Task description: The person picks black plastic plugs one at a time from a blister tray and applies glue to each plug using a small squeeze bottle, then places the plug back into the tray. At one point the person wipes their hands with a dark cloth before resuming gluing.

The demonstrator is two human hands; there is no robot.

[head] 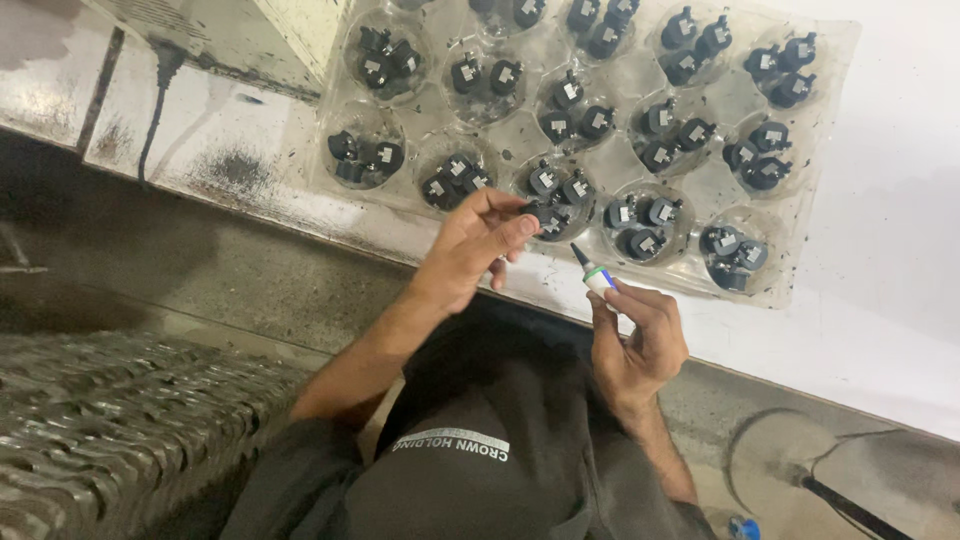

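A clear plastic tray [815,250] with round wells lies on a white worktop [900,330]. Each well holds two or three small black parts with a pale square on top [570,110]. My left hand [475,245] reaches to the tray's near edge and pinches one black part [541,213] between thumb and fingertips. My right hand [638,340] is just below the tray. It grips a small white applicator bottle [597,276] with a green band, and the black nozzle points up-left toward the held part.
A dark cable [158,100] runs over the stained worktop at the left. A ribbed metal grating [110,430] fills the lower left. A black cable [850,505] and a small blue object [741,527] lie on the floor at the lower right.
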